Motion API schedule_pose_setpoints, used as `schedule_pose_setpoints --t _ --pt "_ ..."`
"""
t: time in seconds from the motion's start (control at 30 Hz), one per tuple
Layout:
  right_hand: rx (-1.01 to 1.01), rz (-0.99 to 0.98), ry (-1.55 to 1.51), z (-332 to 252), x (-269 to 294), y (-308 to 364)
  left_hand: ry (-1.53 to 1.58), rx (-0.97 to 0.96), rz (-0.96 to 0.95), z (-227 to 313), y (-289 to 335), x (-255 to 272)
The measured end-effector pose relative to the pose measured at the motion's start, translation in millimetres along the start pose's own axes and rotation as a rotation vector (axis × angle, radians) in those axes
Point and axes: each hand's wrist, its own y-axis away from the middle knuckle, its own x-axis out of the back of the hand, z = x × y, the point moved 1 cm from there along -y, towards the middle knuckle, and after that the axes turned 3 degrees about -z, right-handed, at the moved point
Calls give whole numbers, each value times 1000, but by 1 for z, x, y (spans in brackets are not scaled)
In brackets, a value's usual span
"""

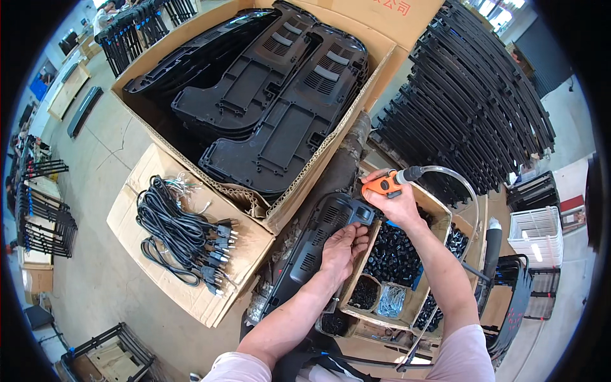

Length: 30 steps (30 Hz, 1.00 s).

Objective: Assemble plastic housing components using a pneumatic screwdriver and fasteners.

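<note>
My right hand (pixel 398 207) is wrapped round an orange-and-black air tool (pixel 383 185), whose grey end fitting runs into a clear hose (pixel 468 181). The tool's working tip is hidden from view. Beneath it lies a long black plastic housing (pixel 318 239) with vent slots, set at a slant in front of me. My left hand (pixel 342 249) is beside the housing's right end, thumb and fingers curled together. Whatever they pinch, if anything, cannot be made out. Just right of that hand, a divided parts box (pixel 361 262) holds black plastic pieces, dark screws and silver screws.
A large open carton (pixel 305 197) stacked with black plastic shells (pixel 267 146) stands ahead. On its cardboard flap (pixel 137 197) rests a bundle of black cables (pixel 175 216). Black frames (pixel 471 102) are stacked at the right, near a white crate (pixel 536 235).
</note>
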Motion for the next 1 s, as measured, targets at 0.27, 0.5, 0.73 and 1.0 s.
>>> schedule_pose_setpoints --t 0.27,0.5,0.73,1.0 --pt "-6 -13 17 1 -2 0 -23 35 55 6 -4 1" --pt "-65 5 54 7 -4 -4 5 37 105 11 -8 -3" --pt "48 68 -143 -24 -9 25 129 1 129 20 -8 -1" --pt "25 -54 -172 -54 -24 49 477 44 88 33 -13 2"
